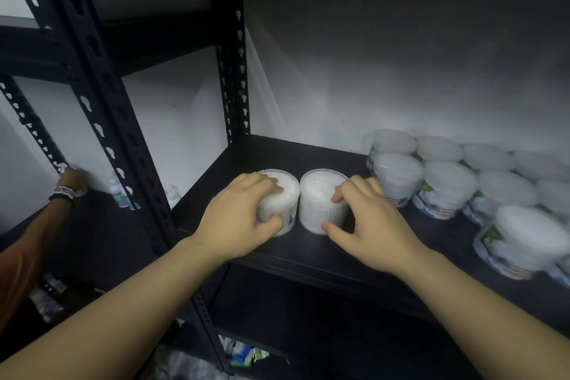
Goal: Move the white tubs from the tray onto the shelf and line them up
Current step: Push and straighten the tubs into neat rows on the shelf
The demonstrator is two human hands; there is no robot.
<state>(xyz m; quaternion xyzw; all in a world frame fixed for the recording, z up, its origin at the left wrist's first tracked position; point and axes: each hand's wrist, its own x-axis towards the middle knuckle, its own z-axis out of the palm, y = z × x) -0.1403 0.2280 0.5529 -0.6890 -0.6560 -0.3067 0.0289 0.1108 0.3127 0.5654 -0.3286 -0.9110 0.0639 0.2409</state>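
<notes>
2 white tubs stand upright side by side near the front edge of the dark shelf (308, 157), almost touching, each with a hand on it. The left hand (237, 219) grips the left tub (285, 194): its fingers curl over the lid and the thumb presses the front of the wall. The right hand (370, 225) holds the right tub (317, 194) with the fingers curled over the lid's right edge and the thumb set low against the front wall. Both forearms reach in from the bottom of the view. To the right on the same shelf, a group of stocked tubs (444, 188) with coloured labels stands in rows running from the back wall toward the front, the nearest of them (524, 244) close to the shelf's front edge; the leftmost of these stands just beside the right hand. A black perforated upright (101, 95) rises at the left, with another (234, 71) at the back corner. Beyond the uprights, in the neighbouring bay, another person's hand (72, 180) with a wristband reaches to the wall, and a small labelled container (118, 193) shows partly hidden behind the upright. Below the shelf, some packages (243, 355) lie in the dark; what they are I cannot tell.
</notes>
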